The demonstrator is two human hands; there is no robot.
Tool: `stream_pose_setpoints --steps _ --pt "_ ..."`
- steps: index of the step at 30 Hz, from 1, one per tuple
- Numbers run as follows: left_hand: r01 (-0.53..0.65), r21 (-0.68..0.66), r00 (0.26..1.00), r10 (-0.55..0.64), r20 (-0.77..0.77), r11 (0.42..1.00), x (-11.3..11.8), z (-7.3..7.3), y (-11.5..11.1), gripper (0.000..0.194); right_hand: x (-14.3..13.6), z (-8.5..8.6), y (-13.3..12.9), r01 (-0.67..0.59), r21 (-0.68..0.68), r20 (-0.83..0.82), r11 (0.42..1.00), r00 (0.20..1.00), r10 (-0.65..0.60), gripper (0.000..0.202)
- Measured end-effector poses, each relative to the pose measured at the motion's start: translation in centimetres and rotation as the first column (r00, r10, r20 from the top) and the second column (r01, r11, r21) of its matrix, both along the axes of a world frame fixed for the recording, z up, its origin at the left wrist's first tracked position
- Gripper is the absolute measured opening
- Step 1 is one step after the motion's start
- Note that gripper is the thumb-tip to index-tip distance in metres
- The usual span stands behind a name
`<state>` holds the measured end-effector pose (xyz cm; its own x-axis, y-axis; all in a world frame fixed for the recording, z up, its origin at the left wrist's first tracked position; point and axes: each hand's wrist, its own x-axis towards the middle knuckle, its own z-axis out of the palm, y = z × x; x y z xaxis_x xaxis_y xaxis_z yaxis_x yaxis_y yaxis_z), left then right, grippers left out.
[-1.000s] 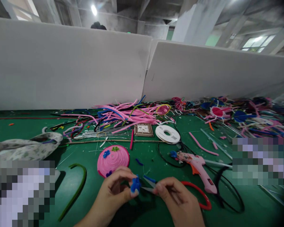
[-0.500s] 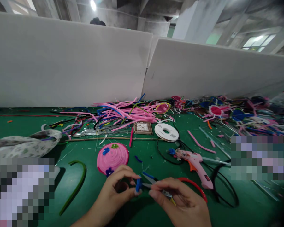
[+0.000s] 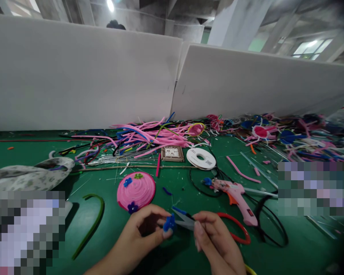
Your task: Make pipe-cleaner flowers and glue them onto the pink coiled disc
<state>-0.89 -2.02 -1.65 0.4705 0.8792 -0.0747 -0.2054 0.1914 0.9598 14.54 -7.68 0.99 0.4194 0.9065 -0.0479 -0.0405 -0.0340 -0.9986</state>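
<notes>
A small blue pipe-cleaner flower (image 3: 169,224) is pinched between the thumb and fingertips of my left hand (image 3: 147,227), its petals facing up and to the right. My right hand (image 3: 215,238) is just to the right, fingers and thumb pressed together; anything between them is too small to make out. Beneath and behind it lie open scissors (image 3: 185,224), one red handle loop (image 3: 240,229) showing past my knuckles and the pivot hidden. Behind my left hand rests a pink coiled disc (image 3: 140,193) bearing blue and green flowers.
A pink glue gun (image 3: 239,198) with a black cord lies right, near a white spool (image 3: 201,159) and a small beaded frame (image 3: 172,154). Pink pipe cleaners (image 3: 160,135) are heaped at the back before a white partition (image 3: 88,76). A green pipe cleaner (image 3: 96,223) curves at left.
My right hand has drawn away from the flower to the right, uncovering more of the scissor blades. The blue flower has turned, so more of its petals show.
</notes>
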Motion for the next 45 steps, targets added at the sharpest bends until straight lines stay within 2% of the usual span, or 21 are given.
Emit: stream_pose_setpoints --steps 4,7,12,15,17,22,26,30,34,39,42,45 --pt "0.001 0.004 1.0 -0.002 0.03 1.0 0.0 0.0 0.2 0.017 -0.2 -0.7 -0.1 -0.036 -0.005 0.038 0.999 0.999 0.036 0.03" --pt "0.012 0.027 0.999 -0.013 0.046 1.0 -0.1 0.0 0.2 0.017 -0.3 -1.2 -0.1 -0.104 -0.086 0.071 0.991 0.991 0.11 0.034" --pt "0.031 0.205 0.999 -0.037 0.025 0.978 -0.5 0.0 0.2 0.017 -0.8 -1.7 -0.2 -0.103 -0.241 0.157 0.965 0.977 0.143 0.049" --pt "0.012 0.318 1.0 -0.013 0.0 0.948 -0.6 -0.3 0.4 0.018 -1.1 -1.4 0.2 -0.28 -0.28 0.08 0.918 0.946 0.313 0.056" --pt "-0.017 0.346 0.999 0.025 -0.019 0.938 -0.7 -0.5 0.5 0.018 -1.1 -1.2 0.6 -0.389 -0.27 0.011 0.881 0.913 0.407 0.058" --pt "-0.048 0.319 0.99 0.087 -0.108 0.947 -0.6 -0.6 0.5 0.02 -0.7 -1.4 1.5 -0.462 -0.251 -0.004 0.851 0.879 0.476 0.056" --pt "-0.041 0.276 0.986 0.084 -0.146 0.96 -0.7 -0.3 0.3 0.03 -0.6 -1.9 1.5 -0.423 -0.234 0.047 0.875 0.895 0.444 0.051" --pt "-0.08 0.25 0.979 0.123 -0.161 0.965 -0.7 -0.2 0.2 0.023 -0.6 -1.9 1.3 -0.41 -0.23 0.103 0.883 0.892 0.441 0.049" --pt "-0.087 0.304 0.972 0.147 -0.181 0.949 -0.6 0.0 0.1 0.019 -0.2 -1.9 1.2 -0.408 -0.226 0.194 0.884 0.871 0.452 0.048" --pt "-0.108 0.429 0.959 0.208 -0.193 0.897 -0.7 0.2 -0.1 0.018 0.3 -1.8 1.1 -0.332 -0.175 0.288 0.927 0.883 0.371 0.043" --pt "-0.096 0.515 0.945 0.24 -0.222 0.852 -0.7 0.2 -0.1 0.018 0.6 -1.8 0.9 -0.274 -0.106 0.264 0.956 0.919 0.293 0.036" --pt "-0.036 0.61 0.918 0.267 -0.293 0.792 -0.6 0.0 0.0 0.019 0.8 -1.7 0.8 -0.19 -0.033 0.24 0.981 0.951 0.193 0.028"
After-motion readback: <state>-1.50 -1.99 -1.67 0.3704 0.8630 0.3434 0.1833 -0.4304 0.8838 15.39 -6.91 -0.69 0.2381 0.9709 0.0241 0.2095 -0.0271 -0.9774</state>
